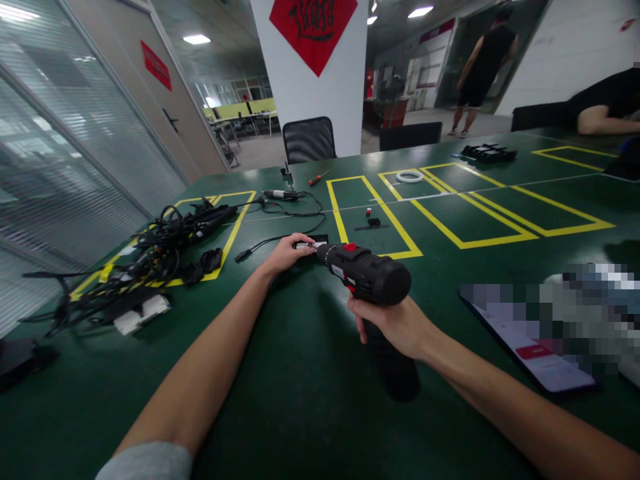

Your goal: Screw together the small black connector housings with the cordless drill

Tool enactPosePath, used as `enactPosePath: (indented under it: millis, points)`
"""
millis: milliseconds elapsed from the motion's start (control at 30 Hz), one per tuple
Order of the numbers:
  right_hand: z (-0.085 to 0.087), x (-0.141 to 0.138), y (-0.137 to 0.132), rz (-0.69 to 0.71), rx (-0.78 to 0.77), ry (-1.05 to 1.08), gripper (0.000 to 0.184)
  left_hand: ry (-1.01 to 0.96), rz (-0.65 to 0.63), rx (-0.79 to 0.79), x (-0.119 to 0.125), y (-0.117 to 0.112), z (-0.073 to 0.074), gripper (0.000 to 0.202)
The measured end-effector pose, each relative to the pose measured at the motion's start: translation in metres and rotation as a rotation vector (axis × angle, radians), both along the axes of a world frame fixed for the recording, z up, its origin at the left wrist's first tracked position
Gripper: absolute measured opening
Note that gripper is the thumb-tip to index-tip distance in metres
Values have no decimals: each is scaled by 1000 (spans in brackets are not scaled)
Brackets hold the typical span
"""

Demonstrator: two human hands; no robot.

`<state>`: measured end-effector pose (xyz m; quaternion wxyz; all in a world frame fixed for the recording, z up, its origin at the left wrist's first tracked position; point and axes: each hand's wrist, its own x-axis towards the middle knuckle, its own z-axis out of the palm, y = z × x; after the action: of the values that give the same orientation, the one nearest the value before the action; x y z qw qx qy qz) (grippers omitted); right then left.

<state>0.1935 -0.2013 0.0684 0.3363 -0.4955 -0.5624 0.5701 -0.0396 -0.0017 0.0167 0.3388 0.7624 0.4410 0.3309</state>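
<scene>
My right hand (387,320) is wrapped round the grip of a black cordless drill (370,272) with red switches. The drill points forward and left, its tip meeting a small dark box-like part (320,239) with a light strip on it. My left hand (289,252) has its fingers closed on that part's left side, holding it at the table. The drill tip ends close to my left fingertips. Whether the bit touches a screw is too small to tell.
A cable heap (170,247) covers the table's left side. Ahead lie a corded tool (280,195), a screwdriver (318,179), a tape roll (409,177) and a small black part (374,222). A phone (530,347) lies right. A person (607,107) sits far right; another (487,60) stands behind.
</scene>
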Motion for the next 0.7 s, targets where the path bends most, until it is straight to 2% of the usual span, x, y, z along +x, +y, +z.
enactPosePath:
  millis: [133,333,700]
  points:
    - [0,1,-1,-11,-3,-10,15,-1,-11,-6,1,-2,2,32]
    - [-1,0,-2,-28,-12,20,9,-4,-11,9,2,-3,3,32]
    - [1,1,-1,-7,-6,-3,13,-23,7,2,0,2,-4,31]
